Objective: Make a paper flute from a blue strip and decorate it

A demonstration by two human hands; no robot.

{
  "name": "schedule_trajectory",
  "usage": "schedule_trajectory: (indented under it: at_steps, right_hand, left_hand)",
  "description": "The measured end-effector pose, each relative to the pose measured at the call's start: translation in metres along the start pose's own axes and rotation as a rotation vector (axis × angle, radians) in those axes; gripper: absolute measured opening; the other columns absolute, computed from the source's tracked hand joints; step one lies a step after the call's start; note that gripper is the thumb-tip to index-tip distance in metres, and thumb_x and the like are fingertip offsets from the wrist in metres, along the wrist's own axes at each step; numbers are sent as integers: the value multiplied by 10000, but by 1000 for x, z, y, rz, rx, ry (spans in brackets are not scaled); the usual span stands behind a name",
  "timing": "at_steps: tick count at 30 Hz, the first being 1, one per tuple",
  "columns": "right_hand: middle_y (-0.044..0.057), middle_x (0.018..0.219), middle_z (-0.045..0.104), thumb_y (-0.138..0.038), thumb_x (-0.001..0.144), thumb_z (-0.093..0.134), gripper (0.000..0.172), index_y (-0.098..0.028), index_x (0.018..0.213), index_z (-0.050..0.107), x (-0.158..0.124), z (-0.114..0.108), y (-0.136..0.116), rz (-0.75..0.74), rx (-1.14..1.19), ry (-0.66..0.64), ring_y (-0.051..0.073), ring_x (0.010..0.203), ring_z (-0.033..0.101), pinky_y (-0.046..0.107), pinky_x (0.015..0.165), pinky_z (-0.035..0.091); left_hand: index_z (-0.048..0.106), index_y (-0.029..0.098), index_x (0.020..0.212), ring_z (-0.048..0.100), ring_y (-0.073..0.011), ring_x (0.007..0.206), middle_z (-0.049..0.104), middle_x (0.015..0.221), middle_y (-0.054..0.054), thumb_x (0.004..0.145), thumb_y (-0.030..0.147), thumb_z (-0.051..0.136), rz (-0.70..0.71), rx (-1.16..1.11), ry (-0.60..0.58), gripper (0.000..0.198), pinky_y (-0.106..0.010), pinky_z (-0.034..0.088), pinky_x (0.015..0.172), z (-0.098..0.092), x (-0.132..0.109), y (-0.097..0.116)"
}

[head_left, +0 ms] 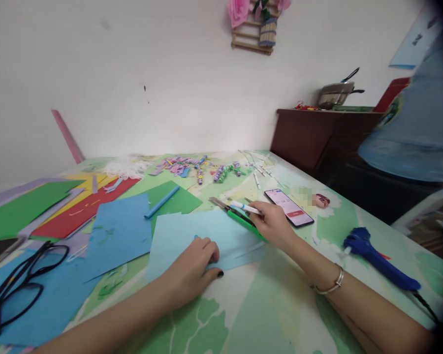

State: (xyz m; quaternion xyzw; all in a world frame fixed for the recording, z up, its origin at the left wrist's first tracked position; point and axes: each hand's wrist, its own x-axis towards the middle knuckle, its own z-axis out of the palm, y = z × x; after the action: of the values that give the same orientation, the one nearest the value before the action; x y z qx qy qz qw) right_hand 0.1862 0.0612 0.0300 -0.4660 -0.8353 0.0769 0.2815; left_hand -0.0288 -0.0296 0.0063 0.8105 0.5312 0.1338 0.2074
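My left hand [192, 270] rests on a light blue paper sheet [170, 233], fingers bent and thumb apart, with nothing visibly gripped. A tiny blue bit shows at its fingertips. My right hand [273, 221] is closed on a white and blue pen [244, 207] above the sheet's right part. Right beside the pen lies a green utility knife [239, 216], its blade out toward the upper left; I cannot tell whether the fingers touch it. A rolled blue paper tube [162, 201] lies on a green sheet [186, 199] beyond the left hand.
Right of my right hand lie a phone [290, 209] and a blue glue gun [380, 260]. Coloured sheets [81, 216] and black glasses [33, 275] cover the left side. Paper scraps [177, 165], patterned rolls [221, 173] and white sticks [257, 180] lie at the back.
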Motion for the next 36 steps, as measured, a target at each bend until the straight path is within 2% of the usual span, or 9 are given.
schedule_trajectory:
  at_steps: [1, 5, 9, 16, 22, 25, 30, 34, 36]
  right_hand:
    - [39, 753, 670, -139, 817, 484, 186, -171, 882, 656, 0, -1, 0, -3, -7, -38, 167, 662, 574, 247, 591, 347]
    - [8, 698, 661, -201, 726, 648, 63, -189, 782, 677, 1, -6, 2, -78, -14, -243, 148, 642, 564, 231, 573, 323]
    - [-9, 665, 646, -182, 579, 764, 154, -203, 698, 670, -1, -12, 9, -198, -33, -464, 145, 632, 560, 222, 550, 314]
    - [-18, 582, 585, -29, 617, 645, 168, -195, 641, 639, -6, -17, 13, -248, -42, -552, 124, 559, 508, 226, 513, 286]
    - [-32, 634, 587, -75, 666, 638, 113, -184, 692, 651, -3, -21, 11, -230, 135, -496, 101, 599, 497, 212, 558, 306]
    - [-43, 593, 553, -171, 717, 643, 39, -172, 749, 667, 0, -19, 12, -150, 253, -423, 89, 557, 462, 203, 537, 302]
    - [-32, 618, 566, -290, 747, 616, 166, -147, 782, 693, 5, -6, 20, 12, 454, -323, 95, 547, 463, 200, 505, 317]
    - [-21, 616, 580, -270, 725, 610, 170, -143, 760, 716, 6, 4, 24, 122, 522, -219, 121, 585, 504, 212, 546, 352]
    - [-11, 629, 602, -245, 696, 626, 145, -149, 736, 728, 6, 8, 25, 162, 524, -173, 138, 604, 527, 224, 567, 363]
  left_hand:
    - [501, 177, 808, 460, -207, 856, 558, 889, -48, 806, 186, 514, 10, 0, -16, 16, -354, 361, 795, 1, 0, 1]
    - [480, 174, 738, 444, -193, 810, 550, 819, -39, 831, 141, 443, 21, -9, -41, 106, -351, 344, 792, 0, 0, 3]
    - [485, 179, 776, 441, -202, 831, 538, 857, -46, 816, 162, 451, 5, -28, -14, 54, -333, 346, 740, 1, -2, 1]
    - [493, 191, 836, 454, -190, 765, 524, 815, -26, 783, 192, 481, -30, -56, -15, 55, -306, 336, 682, 1, -2, 0]
    - [519, 187, 855, 482, -194, 786, 554, 860, -42, 796, 219, 484, -13, -69, 55, 76, -298, 344, 693, -1, 1, 0]
    - [512, 185, 730, 475, -178, 730, 555, 765, -23, 819, 242, 458, 14, -89, 54, 118, -290, 338, 680, -3, 2, -1]
    - [529, 174, 684, 471, -126, 602, 543, 610, 15, 818, 290, 493, -57, -481, -117, 181, -236, 341, 582, -16, 1, 6]
    - [558, 178, 802, 432, -93, 487, 500, 528, 47, 796, 486, 570, -126, -851, -268, 309, -206, 310, 484, -22, -4, 14]
    - [598, 186, 812, 444, -94, 487, 502, 525, 40, 782, 577, 564, -126, -932, -315, 393, -206, 310, 475, -21, -11, 16]
